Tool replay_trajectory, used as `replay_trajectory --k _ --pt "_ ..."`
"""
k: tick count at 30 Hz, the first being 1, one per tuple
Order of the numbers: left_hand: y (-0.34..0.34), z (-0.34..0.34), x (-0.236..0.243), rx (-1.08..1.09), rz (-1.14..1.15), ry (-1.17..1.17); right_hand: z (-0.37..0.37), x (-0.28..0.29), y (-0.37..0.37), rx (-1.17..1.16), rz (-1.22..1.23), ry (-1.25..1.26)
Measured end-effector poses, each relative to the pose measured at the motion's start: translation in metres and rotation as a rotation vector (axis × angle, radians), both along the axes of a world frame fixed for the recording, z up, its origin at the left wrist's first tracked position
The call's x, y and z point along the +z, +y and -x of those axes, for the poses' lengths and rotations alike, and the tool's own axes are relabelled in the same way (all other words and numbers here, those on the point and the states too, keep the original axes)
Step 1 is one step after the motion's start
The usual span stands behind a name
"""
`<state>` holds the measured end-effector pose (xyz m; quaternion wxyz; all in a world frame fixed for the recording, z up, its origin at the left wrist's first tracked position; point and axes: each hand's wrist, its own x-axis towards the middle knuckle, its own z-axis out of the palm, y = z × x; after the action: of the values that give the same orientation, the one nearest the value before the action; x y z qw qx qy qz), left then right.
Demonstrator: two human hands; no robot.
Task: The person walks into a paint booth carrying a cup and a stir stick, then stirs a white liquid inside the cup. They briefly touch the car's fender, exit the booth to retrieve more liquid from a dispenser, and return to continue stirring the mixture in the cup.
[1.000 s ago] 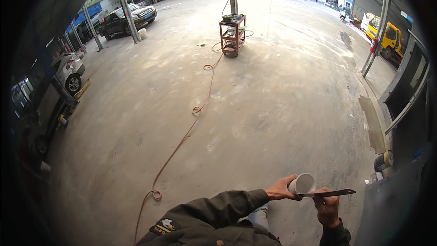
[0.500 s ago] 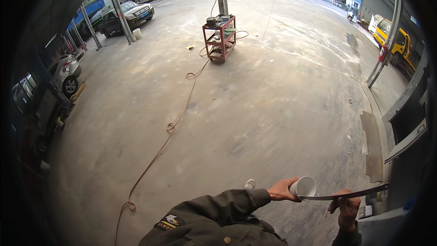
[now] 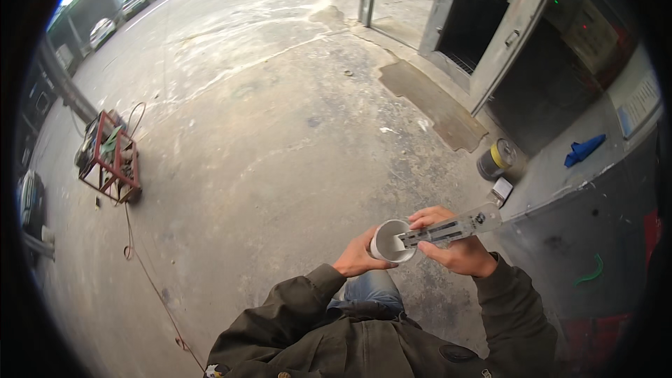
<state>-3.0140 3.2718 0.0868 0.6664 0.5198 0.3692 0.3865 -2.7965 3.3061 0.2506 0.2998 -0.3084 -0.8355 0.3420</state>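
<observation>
- Head view: the left hand's (image 3: 358,255) grip grasps the side of the white cup (image 3: 382,246), just ahead of the body.
- The right hand's (image 3: 458,252) grip grasps a flat grey strip (image 3: 462,228), one end crossing the cup's rim, the other jutting rightward.
- Concrete floor (image 3: 266,154) spreads ahead between the red cart (image 3: 110,187) leftward and the yellow-edged can (image 3: 494,161) rightward.

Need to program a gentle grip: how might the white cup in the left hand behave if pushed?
The white cup looks thin-rimmed, so probably light and apt to flex. Being round, it could roll on its side; the long strip reaching inside might tip it once released.
</observation>
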Motion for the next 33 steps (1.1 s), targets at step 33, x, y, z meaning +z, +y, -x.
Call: replay_trajectory --k 33 --pt "1.096 -0.314 -0.067 -0.451 -0.029 0.03 -0.314 -0.039 1.022 -0.432 0.025 -0.132"
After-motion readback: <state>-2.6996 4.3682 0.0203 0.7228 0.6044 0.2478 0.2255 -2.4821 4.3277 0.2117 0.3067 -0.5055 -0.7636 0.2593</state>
